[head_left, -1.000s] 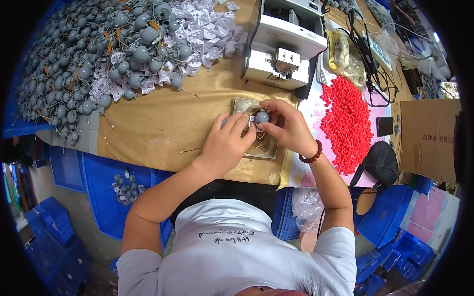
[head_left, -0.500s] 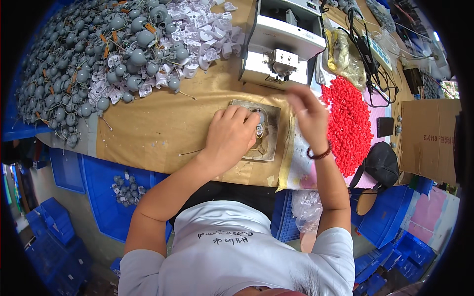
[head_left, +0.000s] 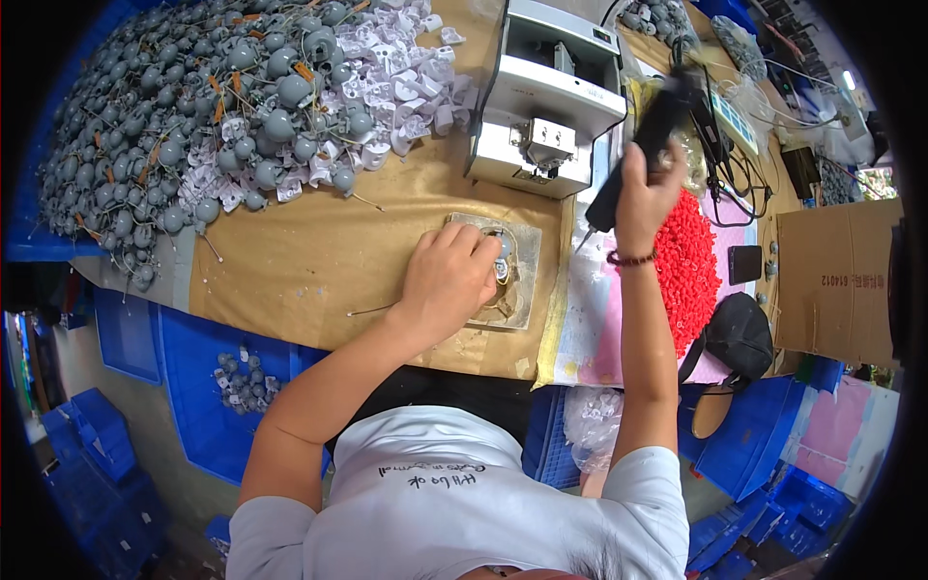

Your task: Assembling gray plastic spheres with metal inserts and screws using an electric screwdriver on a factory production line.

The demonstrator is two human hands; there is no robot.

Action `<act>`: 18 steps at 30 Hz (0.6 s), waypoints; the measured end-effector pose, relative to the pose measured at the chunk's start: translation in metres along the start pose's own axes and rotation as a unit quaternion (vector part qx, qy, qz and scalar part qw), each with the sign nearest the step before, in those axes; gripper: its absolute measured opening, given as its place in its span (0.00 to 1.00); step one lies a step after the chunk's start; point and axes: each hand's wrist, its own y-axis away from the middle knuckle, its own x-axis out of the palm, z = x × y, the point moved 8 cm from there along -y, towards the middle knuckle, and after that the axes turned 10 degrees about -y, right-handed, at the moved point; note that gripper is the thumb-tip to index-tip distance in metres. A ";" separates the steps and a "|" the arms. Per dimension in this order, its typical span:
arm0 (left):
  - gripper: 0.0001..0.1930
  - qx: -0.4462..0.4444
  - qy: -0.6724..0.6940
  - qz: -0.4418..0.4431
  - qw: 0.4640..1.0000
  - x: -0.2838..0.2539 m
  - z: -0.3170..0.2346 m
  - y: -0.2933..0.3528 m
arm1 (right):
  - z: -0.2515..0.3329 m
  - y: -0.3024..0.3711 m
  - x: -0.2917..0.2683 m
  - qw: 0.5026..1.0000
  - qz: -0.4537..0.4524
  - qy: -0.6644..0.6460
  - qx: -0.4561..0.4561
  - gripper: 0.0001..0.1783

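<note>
A black electric screwdriver (head_left: 646,143), its thin bit slanting down toward the bench, is in my right hand (head_left: 646,201). It is raised to the right of the white machine's base, and the tool's upper end is blurred. My left hand (head_left: 445,282) is closed around a small grey domed part (head_left: 503,244), pressing it into the hollow of a square fixture plate (head_left: 522,302). My fingers hide much of that part. A thin wire (head_left: 369,311) sticks out to the left from beneath my left hand.
A big heap of grey domed parts (head_left: 145,145) and white plastic pieces (head_left: 406,77) covers the back left. A white machine (head_left: 556,82) stands behind the fixture. Small red pieces (head_left: 688,275) are piled at right, near a black phone (head_left: 745,264) and a cardboard box (head_left: 831,280).
My right hand was bare and blurred near the fixture; now it grips the electric screwdriver, slightly farther right. My left hand keeps hold of the grey part in the fixture.
</note>
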 end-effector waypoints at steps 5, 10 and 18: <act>0.17 -0.004 0.000 0.017 1.000 0.002 -0.002 -0.001 | 0.128 -0.001 0.052 0.941 0.165 -0.295 -0.028 0.31; 0.17 -0.009 0.014 0.003 1.000 0.001 -0.001 0.000 | 0.123 -0.014 0.096 0.950 0.198 -0.235 -0.048 0.32; 0.17 -0.011 0.013 0.003 1.000 -0.001 -0.001 0.001 | 0.081 -0.019 0.126 0.970 0.189 -0.147 0.052 0.14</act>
